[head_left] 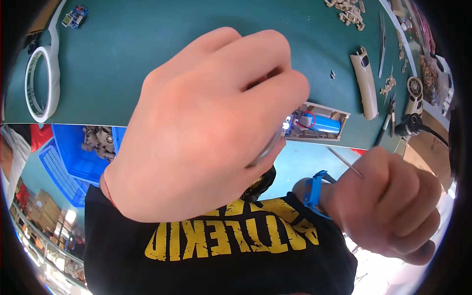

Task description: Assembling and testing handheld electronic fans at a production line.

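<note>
My left hand fills the middle of the view, its fingers curled round the left end of an open beige housing half, which sits by the table's front edge. Inside the housing lie a blue cylindrical battery, red and black wires and a small lit circuit board. A curved grey edge shows under my fingers; what it belongs to is hidden. At the lower right my right hand is closed on a thin metal tool, whose tip points up-left toward the housing. Its far end is hidden in the fist.
Green table mat; tape roll and small circuit board left. At right are a beige shell, tweezers, beige parts and a round vented piece. A blue bin with grey parts sits below the left edge.
</note>
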`<state>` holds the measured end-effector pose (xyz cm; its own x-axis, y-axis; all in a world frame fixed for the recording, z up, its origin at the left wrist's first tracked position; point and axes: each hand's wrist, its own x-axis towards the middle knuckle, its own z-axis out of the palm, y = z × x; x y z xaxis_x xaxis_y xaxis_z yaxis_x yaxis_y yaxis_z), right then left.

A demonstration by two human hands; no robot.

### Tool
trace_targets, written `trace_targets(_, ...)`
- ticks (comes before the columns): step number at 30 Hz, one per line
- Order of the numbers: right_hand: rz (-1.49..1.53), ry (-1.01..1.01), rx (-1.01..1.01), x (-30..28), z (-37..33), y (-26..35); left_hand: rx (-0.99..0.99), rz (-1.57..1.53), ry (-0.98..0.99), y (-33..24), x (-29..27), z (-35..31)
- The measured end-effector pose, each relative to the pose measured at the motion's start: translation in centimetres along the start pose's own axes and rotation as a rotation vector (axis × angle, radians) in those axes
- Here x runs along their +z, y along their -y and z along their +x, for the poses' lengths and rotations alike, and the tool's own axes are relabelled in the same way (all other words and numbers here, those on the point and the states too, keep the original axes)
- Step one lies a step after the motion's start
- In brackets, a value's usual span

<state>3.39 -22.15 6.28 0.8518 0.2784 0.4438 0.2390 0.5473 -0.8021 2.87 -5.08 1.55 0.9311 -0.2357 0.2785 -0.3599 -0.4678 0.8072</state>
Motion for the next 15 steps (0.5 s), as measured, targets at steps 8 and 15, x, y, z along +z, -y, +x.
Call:
trace_targets(8, 0.537, 0.005, -0.190, -0.7, -1.8, -2.2, 0.069, -0.021, -0.057, 1.0, 0.7, 0.4)
trace_targets(15, 0.477, 0.210, -0.049, -0.9, 0.9, -4.2, 0.090, -0.045, 0.008, 1.5, 0.0, 0.3)
